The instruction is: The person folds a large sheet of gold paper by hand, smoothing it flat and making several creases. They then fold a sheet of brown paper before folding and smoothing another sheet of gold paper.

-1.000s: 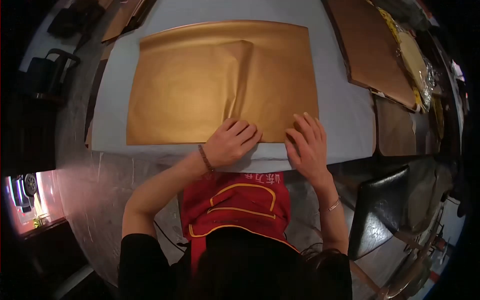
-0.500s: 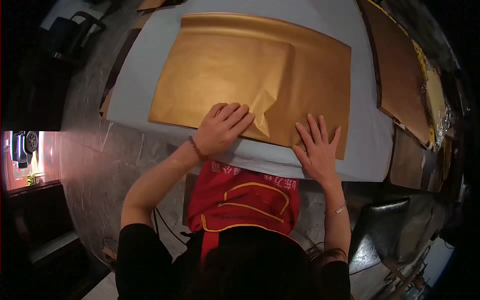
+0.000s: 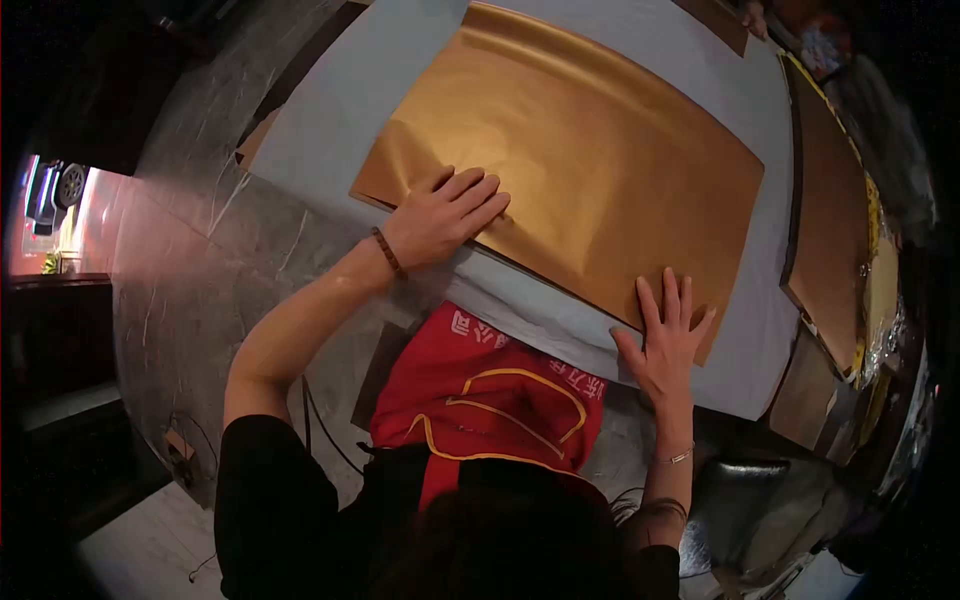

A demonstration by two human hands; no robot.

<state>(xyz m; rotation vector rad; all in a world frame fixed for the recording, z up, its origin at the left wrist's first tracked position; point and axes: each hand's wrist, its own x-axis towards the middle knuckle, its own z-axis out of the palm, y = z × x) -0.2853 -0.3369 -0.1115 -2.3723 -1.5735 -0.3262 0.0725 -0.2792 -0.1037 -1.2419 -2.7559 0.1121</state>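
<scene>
From my end, the grey floor [image 3: 260, 270] is taking up much of the view, and the table [image 3: 320, 130] with its pale cloth cover is standing on it, slanting down toward the right. The gold sheet [image 3: 590, 150] is lying on that cloth, its near edge running close to the wearer's side of the table. A soft ridge is following its far edge, and a small pucker is showing just beside the left fingertips. I am seeing a brown panel [image 3: 830, 220] sitting at the right side of the cloth, with a yellow strip trimming its outer edge. The red apron [image 3: 490, 390] is covering the wearer's lap just below the table edge.

The left hand [image 3: 445, 215] is resting on the near left part of the sheet, fingers close together and slightly bent; its thumb is hiding from me, so I cannot tell whether it is pinching anything. The right hand [image 3: 664, 340] is spreading open near the near right corner, fingertips lying on the gold, thumb reaching over the cloth. A beaded bracelet [image 3: 388, 252] is circling the left wrist, and a thin band [image 3: 678, 456] is circling the right.
</scene>
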